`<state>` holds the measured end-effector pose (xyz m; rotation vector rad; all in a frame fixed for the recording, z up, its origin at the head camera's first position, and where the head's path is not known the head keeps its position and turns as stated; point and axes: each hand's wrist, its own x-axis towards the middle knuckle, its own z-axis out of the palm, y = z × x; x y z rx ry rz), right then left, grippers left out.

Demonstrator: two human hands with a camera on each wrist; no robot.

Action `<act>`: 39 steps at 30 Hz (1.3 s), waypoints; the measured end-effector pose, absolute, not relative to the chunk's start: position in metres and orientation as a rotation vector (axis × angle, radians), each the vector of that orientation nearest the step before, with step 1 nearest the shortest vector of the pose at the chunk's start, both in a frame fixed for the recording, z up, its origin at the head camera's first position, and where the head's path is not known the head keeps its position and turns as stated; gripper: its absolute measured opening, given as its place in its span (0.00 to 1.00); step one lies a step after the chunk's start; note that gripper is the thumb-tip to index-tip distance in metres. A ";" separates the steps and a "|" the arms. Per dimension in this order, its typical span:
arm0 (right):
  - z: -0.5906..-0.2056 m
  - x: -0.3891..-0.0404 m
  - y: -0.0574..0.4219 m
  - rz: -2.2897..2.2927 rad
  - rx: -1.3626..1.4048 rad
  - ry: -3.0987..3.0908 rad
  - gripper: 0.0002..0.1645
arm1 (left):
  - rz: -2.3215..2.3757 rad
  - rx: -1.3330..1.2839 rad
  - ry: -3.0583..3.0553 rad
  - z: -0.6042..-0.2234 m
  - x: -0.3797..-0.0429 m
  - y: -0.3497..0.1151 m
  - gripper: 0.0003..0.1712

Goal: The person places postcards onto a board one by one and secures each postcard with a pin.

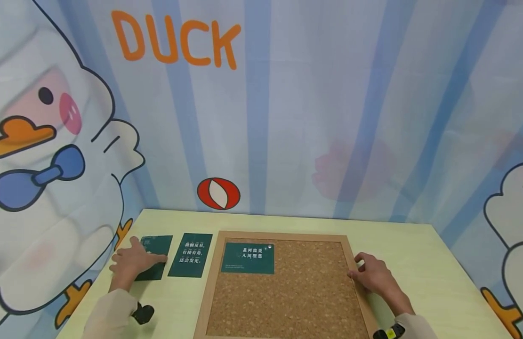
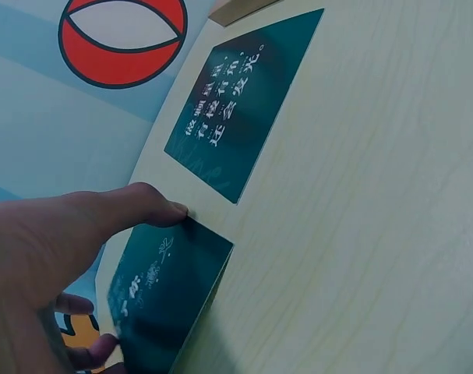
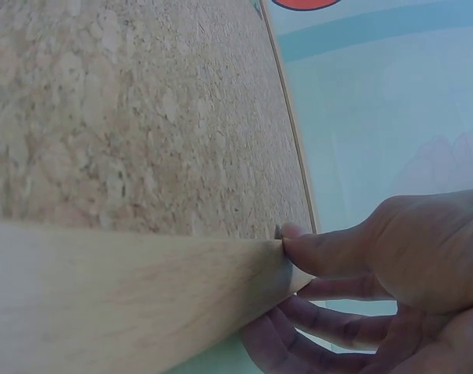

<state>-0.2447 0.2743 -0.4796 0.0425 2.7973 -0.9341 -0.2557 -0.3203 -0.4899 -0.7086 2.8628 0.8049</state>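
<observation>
1. From where I stand, the left hand [image 1: 132,261] has a dark green card [image 1: 159,246] at the left end of the bench [image 1: 439,282] — thumb on one edge, fingertips curled at the opposite side, parted by about the card's breadth. A shadow beneath one edge suggests that it is tilted up a little.
2. The right hand [image 1: 373,274] grips the wooden frame [image 3: 142,288] along the right side of the corkboard [image 1: 299,296], thumb on top and fingers bent round the outside. A tiny grey thing [image 3: 278,231] shows by the thumb tip; I cannot tell what it is.
3. The relation that counts, I'd judge: the held card lies left of the corkboard, with the lettered green card [image 1: 191,255] flat between them. Both loose cards have their long axes running roughly away from the person; the left hand is much the nearer to them.
4. On the corkboard's far left corner, the pinned green card [image 1: 247,263] lies with its long axis crosswise — a pin [image 1: 269,246] shows at its upper right.
</observation>
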 end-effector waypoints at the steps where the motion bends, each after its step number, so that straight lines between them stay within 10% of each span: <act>1: -0.480 -0.245 0.274 -0.934 0.044 2.796 0.26 | 0.830 -0.707 2.863 -0.490 -0.255 -0.320 0.66; 39: -0.487 -0.245 0.274 -0.867 0.062 2.881 0.27 | 1.247 -0.215 2.934 -0.458 -0.280 -0.195 0.48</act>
